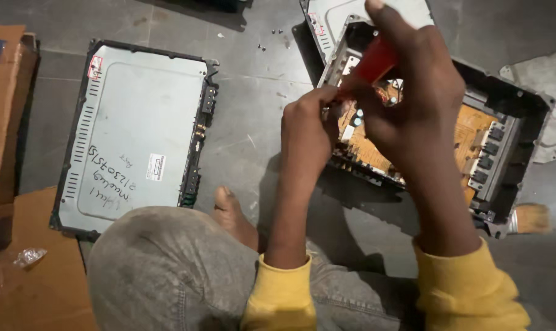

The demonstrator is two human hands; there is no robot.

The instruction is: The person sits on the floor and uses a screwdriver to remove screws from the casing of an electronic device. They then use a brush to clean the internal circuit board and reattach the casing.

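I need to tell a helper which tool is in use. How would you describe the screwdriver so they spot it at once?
Find the opened black device casing with the orange circuit board on the grey floor. Above it, the right hand grips a red-handled screwdriver, with the left hand at its tip. It is the only bright red, rod-shaped thing there.

Grey tiled floor [253,132], scuffed and dimly lit; flattened brown cardboard [26,270] lies at the left, small dark screws [270,38] scattered above.

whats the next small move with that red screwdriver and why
Probably turn the red-handled screwdriver in place: the right hand grips its handle, the left hand steadies the shaft, and its tip seems set down on the orange circuit board.
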